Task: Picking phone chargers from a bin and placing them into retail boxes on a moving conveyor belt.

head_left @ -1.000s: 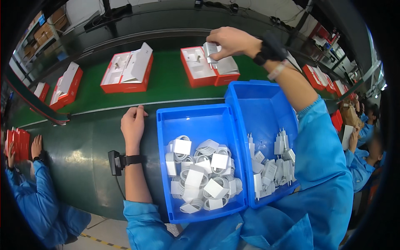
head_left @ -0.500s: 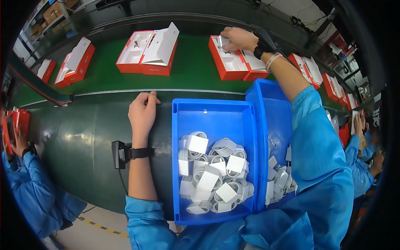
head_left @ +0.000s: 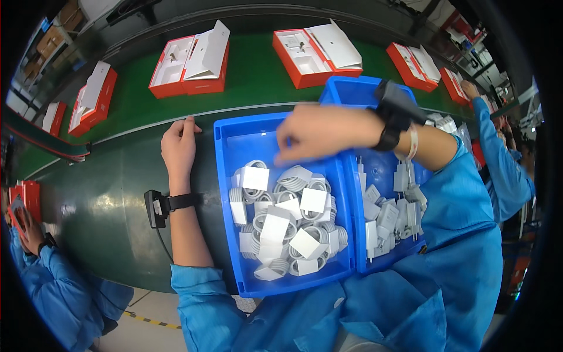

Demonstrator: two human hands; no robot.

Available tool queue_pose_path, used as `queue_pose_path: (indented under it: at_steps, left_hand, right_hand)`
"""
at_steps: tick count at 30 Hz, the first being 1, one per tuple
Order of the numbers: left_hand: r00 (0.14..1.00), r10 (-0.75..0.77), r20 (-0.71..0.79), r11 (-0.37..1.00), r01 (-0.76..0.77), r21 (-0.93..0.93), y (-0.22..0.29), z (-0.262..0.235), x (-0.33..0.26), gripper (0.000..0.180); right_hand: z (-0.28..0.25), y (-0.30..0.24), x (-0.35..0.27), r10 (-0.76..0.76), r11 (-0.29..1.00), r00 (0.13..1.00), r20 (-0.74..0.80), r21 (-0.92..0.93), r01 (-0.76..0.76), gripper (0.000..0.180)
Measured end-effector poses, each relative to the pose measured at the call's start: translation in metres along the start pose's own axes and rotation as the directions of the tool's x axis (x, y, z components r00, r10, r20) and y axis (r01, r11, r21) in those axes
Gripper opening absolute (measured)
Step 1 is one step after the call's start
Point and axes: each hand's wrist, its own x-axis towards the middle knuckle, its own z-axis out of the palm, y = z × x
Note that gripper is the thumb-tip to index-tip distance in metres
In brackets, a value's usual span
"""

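Note:
My right hand (head_left: 305, 134) is smeared by motion above the far end of a blue bin (head_left: 224, 193); its fingers look curled, and I cannot make out anything in them. Beneath it, the bin holds coiled white cables (head_left: 256, 171), many with white paper wraps (head_left: 275, 226). My left hand (head_left: 179, 145) rests on the dark green table to the left of that bin, closed in a loose fist with nothing seen in it. Beyond the bins stands an open red box (head_left: 311, 81) with a white compartment insert and a raised white flap.
A second blue bin (head_left: 365, 265) on the right holds white plug adapters (head_left: 387, 217). Other open red boxes (head_left: 170, 91) line the green belt (head_left: 249, 82). One co-worker (head_left: 53, 281) handles a red box at far left; another's arm (head_left: 495, 152) reaches toward the belt at right.
My right hand has left the open red box and come back over the cable bin. My left hand stays in place on the table. The whole view has shifted a little.

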Motion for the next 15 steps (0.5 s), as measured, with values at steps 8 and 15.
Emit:
queue_pose_path:
  at_steps: [8, 15]
  left_hand:
    - [1.0, 0.012, -0.02, 1.0, -0.012, 0.006, 0.005, -0.002, -0.007, 0.039]
    - [0.999, 0.012, -0.035, 1.0, -0.011, 0.014, 0.008, -0.006, -0.009, 0.04]
  right_hand:
    - [0.029, -0.004, -0.002, -0.043, 0.999, 0.996, 0.079, 0.032, 0.04, 0.043]
    - [0.016, 0.0, -0.015, -0.163, 0.987, 0.973, 0.163, 0.04, 0.158, 0.044]
